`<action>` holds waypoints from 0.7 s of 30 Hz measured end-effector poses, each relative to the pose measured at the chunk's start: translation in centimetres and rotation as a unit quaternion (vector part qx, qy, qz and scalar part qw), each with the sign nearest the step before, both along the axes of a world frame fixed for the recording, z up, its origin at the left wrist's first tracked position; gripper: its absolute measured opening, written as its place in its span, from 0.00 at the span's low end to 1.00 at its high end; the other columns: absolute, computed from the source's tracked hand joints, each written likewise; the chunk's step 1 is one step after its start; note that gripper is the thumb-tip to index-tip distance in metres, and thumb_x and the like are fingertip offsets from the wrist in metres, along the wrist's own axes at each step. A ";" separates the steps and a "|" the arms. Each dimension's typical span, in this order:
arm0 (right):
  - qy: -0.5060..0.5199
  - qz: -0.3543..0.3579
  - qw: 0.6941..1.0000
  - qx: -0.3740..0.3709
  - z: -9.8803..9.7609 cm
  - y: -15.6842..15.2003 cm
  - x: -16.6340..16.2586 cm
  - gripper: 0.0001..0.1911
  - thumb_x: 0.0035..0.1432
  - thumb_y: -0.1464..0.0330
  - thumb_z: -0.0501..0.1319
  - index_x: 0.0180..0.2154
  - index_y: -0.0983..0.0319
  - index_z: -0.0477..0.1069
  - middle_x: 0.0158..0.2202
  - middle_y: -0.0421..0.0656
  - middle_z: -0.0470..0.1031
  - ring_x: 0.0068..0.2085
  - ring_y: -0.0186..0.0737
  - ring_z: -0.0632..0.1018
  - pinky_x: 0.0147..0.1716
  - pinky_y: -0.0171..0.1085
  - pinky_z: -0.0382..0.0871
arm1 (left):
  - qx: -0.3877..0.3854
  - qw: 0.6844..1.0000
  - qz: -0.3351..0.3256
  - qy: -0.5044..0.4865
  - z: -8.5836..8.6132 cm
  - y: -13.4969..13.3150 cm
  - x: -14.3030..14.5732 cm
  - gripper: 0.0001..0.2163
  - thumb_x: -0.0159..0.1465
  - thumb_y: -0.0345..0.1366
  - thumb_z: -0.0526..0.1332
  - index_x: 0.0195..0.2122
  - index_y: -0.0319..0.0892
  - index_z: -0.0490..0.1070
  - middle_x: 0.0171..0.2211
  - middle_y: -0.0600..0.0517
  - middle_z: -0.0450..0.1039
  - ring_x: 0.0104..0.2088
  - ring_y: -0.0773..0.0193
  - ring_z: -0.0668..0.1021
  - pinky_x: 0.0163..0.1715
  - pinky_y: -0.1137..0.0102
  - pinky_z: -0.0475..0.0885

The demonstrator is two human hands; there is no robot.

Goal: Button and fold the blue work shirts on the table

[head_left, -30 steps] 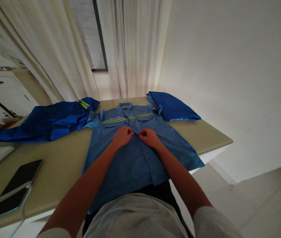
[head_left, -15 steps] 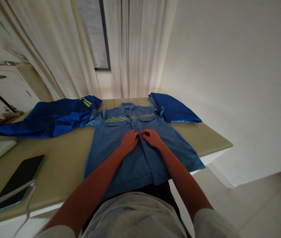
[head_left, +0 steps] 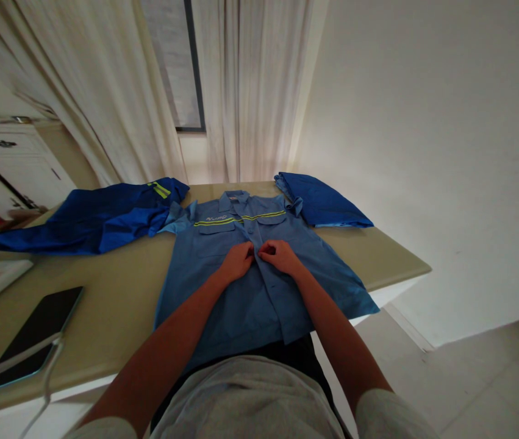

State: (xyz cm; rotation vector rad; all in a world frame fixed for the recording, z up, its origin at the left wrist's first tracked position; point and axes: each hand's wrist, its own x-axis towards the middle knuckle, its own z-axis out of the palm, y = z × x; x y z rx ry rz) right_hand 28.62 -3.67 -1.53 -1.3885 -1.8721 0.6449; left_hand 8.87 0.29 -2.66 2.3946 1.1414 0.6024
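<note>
A light blue work shirt with yellow reflective stripes lies flat, collar away from me, on a beige table. My left hand and my right hand meet at the shirt's front placket, mid-chest. Both hands have their fingers curled in a pinch on the placket edges. The small thing between the fingertips is too small to make out.
A dark blue garment lies crumpled at the table's back left. A folded dark blue garment sits at the back right. A dark phone with a white cable lies near the front left. White curtains hang behind; the table edge drops off at right.
Both hands have shifted slightly down the shirt front toward me and stay pinched together on the placket. The view has moved a little.
</note>
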 end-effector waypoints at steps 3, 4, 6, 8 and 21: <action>-0.009 0.002 1.000 0.008 -0.1 0.1 0.0 0.04 0.60 0.69 0.68 0.36 0.63 0.81 0.31 0.42 0.82 0.31 0.37 0.77 0.34 0.34 0.68 | 0.012 1.000 -0.007 -0.009 0.0 -0.1 -0.3 0.06 0.65 0.27 0.59 0.38 0.42 0.73 0.38 0.47 0.80 0.42 0.54 0.81 0.45 0.63 0.73; -0.012 0.004 1.000 0.010 -0.1 0.1 0.0 0.04 0.61 0.69 0.68 0.36 0.63 0.81 0.31 0.42 0.82 0.31 0.37 0.77 0.34 0.34 0.68 | 0.026 1.000 -0.010 -0.006 0.0 -0.2 -0.3 0.06 0.65 0.27 0.59 0.38 0.42 0.73 0.39 0.46 0.79 0.43 0.53 0.80 0.46 0.62 0.73; -0.016 0.006 1.000 0.010 -0.1 0.0 0.0 0.04 0.61 0.70 0.67 0.36 0.63 0.81 0.31 0.42 0.82 0.31 0.37 0.77 0.35 0.34 0.68 | 0.057 0.998 -0.019 0.006 0.1 -0.4 -0.4 0.06 0.66 0.26 0.58 0.39 0.42 0.73 0.40 0.45 0.79 0.45 0.53 0.79 0.49 0.60 0.73; -0.019 0.008 1.000 0.010 0.0 -0.1 0.0 0.04 0.60 0.72 0.66 0.36 0.63 0.82 0.31 0.42 0.82 0.32 0.37 0.78 0.35 0.34 0.68 | 0.077 0.996 -0.032 0.021 0.2 -0.8 -0.4 0.06 0.68 0.26 0.57 0.40 0.43 0.72 0.41 0.45 0.78 0.45 0.53 0.79 0.49 0.60 0.73; -0.080 0.016 0.996 0.031 0.3 -0.4 -0.2 0.06 0.57 0.77 0.67 0.36 0.64 0.81 0.32 0.41 0.80 0.32 0.35 0.76 0.35 0.33 0.65 | 0.063 0.997 -0.044 0.026 0.8 -1.7 -0.5 0.06 0.70 0.28 0.56 0.40 0.43 0.71 0.41 0.46 0.78 0.44 0.55 0.79 0.47 0.62 0.72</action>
